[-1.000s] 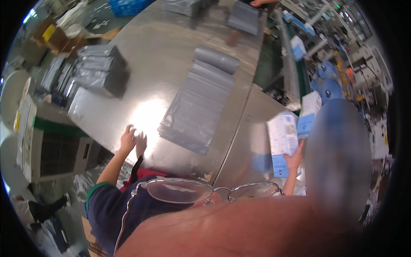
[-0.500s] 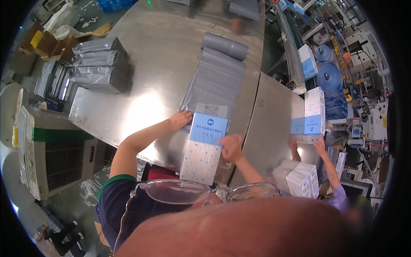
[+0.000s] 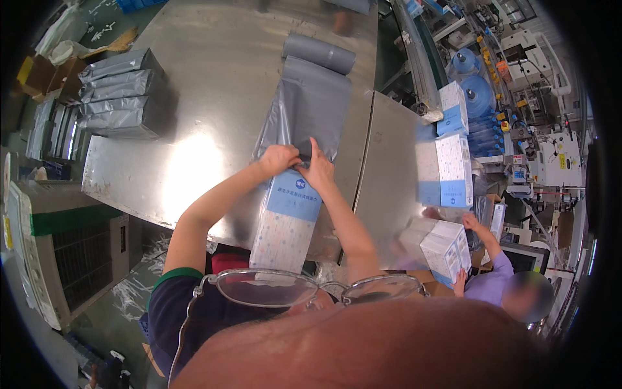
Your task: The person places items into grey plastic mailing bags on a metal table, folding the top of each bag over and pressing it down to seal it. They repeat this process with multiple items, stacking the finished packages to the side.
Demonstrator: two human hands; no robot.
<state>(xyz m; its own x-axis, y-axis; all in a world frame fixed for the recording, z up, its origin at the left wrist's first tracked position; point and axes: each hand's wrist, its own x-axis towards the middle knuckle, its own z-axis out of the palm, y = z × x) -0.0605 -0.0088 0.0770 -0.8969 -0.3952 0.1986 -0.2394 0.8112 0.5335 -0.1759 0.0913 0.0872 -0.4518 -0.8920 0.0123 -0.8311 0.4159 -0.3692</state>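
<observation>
A long white box with a blue panel and small dots (image 3: 288,217) lies lengthwise on the steel table (image 3: 194,97), its far end at the mouth of a grey plastic bag (image 3: 304,110). My left hand (image 3: 277,159) and my right hand (image 3: 319,167) both grip the bag's open edge right at the box's far end. The bag is the top one of a flat stack that ends in a grey roll (image 3: 319,53) further up the table.
Packed grey bags (image 3: 120,91) are stacked at the table's far left. White and blue boxes (image 3: 447,165) stand on the right. A person in a purple top (image 3: 495,282) holds another box (image 3: 446,249) at lower right. Machines and blue rolls (image 3: 476,84) fill the right side.
A second ago my left hand lay on the bare table. The box then arrived on the bags, and both hands have moved up to its far end onto the bag's edge.
</observation>
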